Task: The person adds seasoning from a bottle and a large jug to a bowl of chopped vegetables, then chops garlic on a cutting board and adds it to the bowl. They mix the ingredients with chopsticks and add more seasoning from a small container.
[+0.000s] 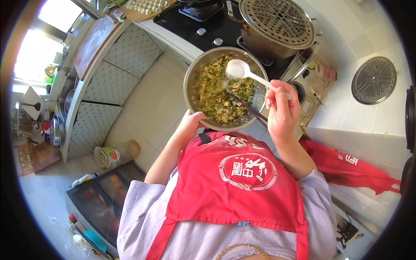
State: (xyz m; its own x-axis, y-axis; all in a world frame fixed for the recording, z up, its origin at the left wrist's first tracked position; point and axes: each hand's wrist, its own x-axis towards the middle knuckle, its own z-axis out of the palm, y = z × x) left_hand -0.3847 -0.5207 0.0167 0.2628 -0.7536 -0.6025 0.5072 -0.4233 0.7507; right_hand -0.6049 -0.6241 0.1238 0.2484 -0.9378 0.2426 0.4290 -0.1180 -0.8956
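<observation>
A steel bowl [188, 81] filled with chopped green and yellow filling [209, 87] is held up in front of me. My left hand [192, 122] grips its near left rim, thumb on top. In my right hand [283, 110] is the handle of a white spoon [239, 68], its head tilted over the filling. White grains show below the spoon, over the food. Dark chopsticks [243, 103] lean in the bowl with their tips in the filling; their other ends pass behind my right hand, and I cannot tell whether it holds them too.
Beyond the bowl is a black cooktop [191, 31] with a large steel steamer pot [276, 39] under a perforated plate. Another perforated plate [373, 80] is against the tiled wall. Cabinets [110, 78] curve along the left, with a floured board [94, 45] on top. A bin [105, 156] stands on the floor.
</observation>
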